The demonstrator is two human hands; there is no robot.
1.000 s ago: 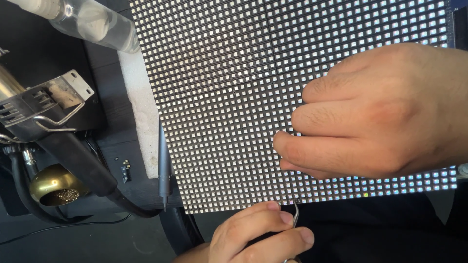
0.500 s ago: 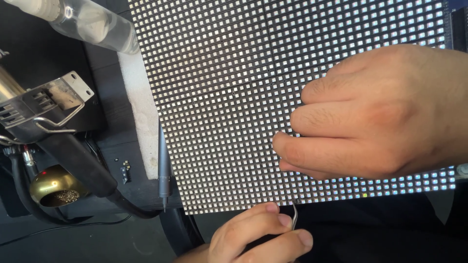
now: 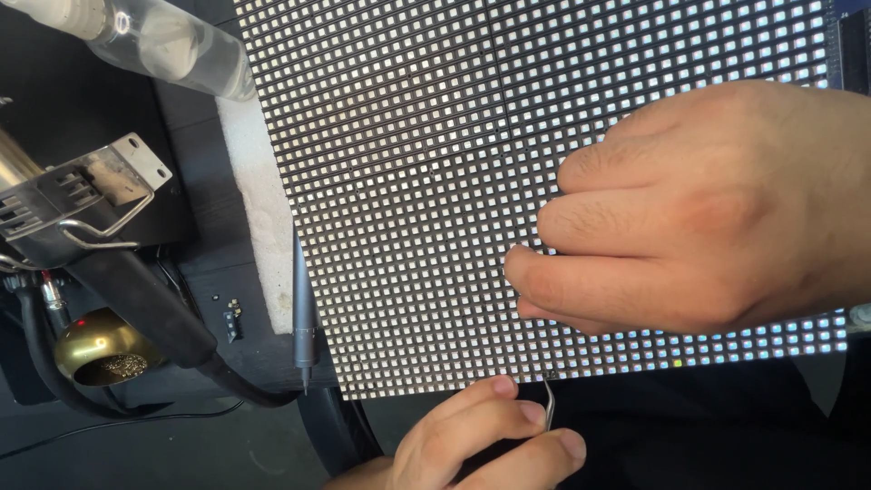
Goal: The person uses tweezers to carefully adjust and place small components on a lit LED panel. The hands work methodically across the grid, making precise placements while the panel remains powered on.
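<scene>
A large LED matrix panel (image 3: 435,181) — a dark board packed with rows of small pale square diodes — fills the upper and middle part of the frame. The hand at the right (image 3: 708,209) lies knuckles-up on the panel's lower right area, fingers curled together and pointing toward the centre; whether it pinches anything beneath them cannot be told. At the bottom centre the other hand (image 3: 481,445) comes up from the lower edge, thumb and fingers closed around thin metal tweezers (image 3: 548,404), whose tip meets the panel's bottom edge row. Just left of the panel a slim grey pen-shaped tool (image 3: 303,308) lies along its edge beside a white foam strip (image 3: 259,218). Further left sit a metal stand (image 3: 82,195), a black hose (image 3: 145,304) and a brass tip-cleaner cup (image 3: 95,349) (holding a wad of wire wool), with a clear cylinder (image 3: 163,45) in the upper left corner.
</scene>
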